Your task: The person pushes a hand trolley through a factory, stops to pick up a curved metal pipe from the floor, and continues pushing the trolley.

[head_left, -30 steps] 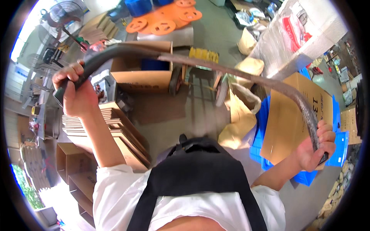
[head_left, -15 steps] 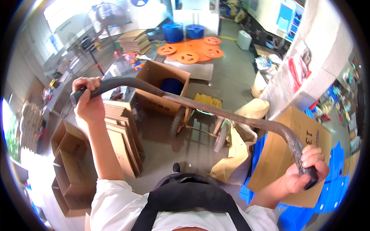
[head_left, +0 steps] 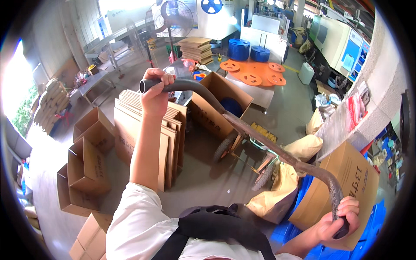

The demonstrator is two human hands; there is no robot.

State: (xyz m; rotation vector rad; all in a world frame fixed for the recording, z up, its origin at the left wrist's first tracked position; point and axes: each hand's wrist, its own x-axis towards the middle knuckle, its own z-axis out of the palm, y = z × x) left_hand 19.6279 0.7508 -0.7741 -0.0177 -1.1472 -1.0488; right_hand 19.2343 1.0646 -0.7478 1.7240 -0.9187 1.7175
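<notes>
A bent, worn metal cart handle (head_left: 268,147) slants across the middle of the view, its left end higher than its right. My left hand (head_left: 157,95) is wrapped round the dark left grip. Low on the right, my right hand (head_left: 337,220) is closed round the other end, beside a cardboard box. Beyond the bar show the cart's two black-tyred wheels (head_left: 263,177) and a yellow part (head_left: 263,131) between them. An open cardboard box (head_left: 212,113) with a round blue thing (head_left: 232,106) inside stands behind the bar; whether it rests on the cart, I cannot tell.
Flattened cartons (head_left: 167,151) lean upright at left, beside open empty boxes (head_left: 89,167). Tan sacks (head_left: 273,195), a large carton (head_left: 342,186) and blue crates (head_left: 368,234) crowd the right, below a pale pillar (head_left: 372,86). Orange discs (head_left: 251,78) and blue reels (head_left: 238,50) lie ahead.
My view has swung left, so the surroundings sit further right. The handle now slants more steeply, its right end lower in view. Both hands keep their hold.
</notes>
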